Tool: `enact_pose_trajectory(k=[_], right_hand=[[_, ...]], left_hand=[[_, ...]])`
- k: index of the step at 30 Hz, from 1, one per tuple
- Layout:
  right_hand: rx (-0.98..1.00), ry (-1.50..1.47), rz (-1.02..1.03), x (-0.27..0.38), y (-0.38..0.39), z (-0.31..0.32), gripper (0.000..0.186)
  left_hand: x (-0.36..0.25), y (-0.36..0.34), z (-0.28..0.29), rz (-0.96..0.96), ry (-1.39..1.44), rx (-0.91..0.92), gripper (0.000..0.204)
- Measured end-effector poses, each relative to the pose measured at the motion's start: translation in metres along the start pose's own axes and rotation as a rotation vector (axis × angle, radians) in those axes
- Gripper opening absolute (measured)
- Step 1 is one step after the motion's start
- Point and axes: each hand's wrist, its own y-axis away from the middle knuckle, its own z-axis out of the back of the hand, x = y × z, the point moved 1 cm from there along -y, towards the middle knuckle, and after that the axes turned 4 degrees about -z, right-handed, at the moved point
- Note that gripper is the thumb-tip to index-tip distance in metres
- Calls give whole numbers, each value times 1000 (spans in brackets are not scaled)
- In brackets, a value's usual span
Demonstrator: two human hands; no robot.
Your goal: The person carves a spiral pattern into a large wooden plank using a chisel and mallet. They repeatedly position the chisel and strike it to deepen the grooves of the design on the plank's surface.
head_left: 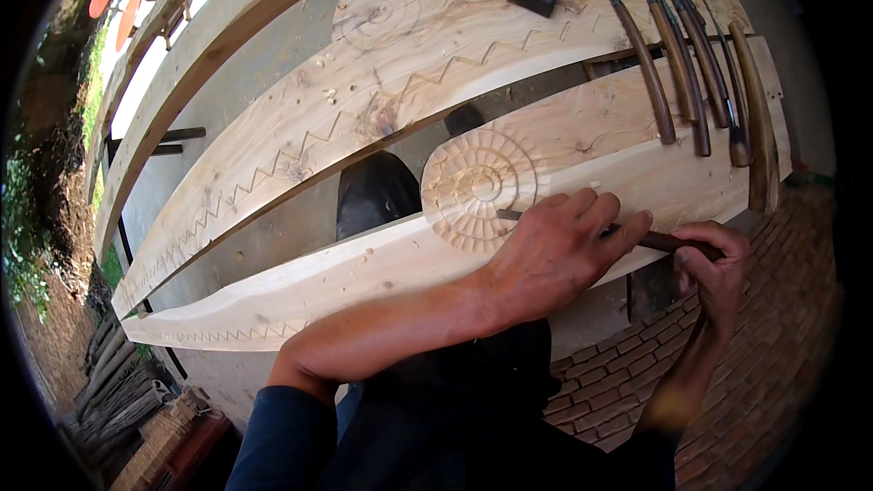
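A carved round rosette (459,173) with rings and petal-like cuts lies on the near pale wooden board (364,277). My left hand (568,241) rests over the board beside the rosette, its fingers closed around the shank of a carving chisel (662,241). The chisel's metal tip touches or hovers just over the rosette's lower right part; I cannot tell which. At the other end, my right hand (714,264) grips the dark wooden handle. Small wood chips are scattered on the board.
A longer board (300,150) with a zigzag groove and a faint circle lies beyond. Several chisels (673,55) and a wooden stick (757,118) lie at the right. A dark square box (534,2) stands at the back. Curved wooden beams (205,59) rise at the left.
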Motion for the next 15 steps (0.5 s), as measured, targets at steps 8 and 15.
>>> enact_pose_trajectory(k=[8,15], right_hand=[[14,-29,-14,-2,-7,2,21],[17,-26,-9,0,-9,0,20]], left_hand=[[-1,-2,2,44,16,-6,56],[-2,-3,2,68,10,-9,52]])
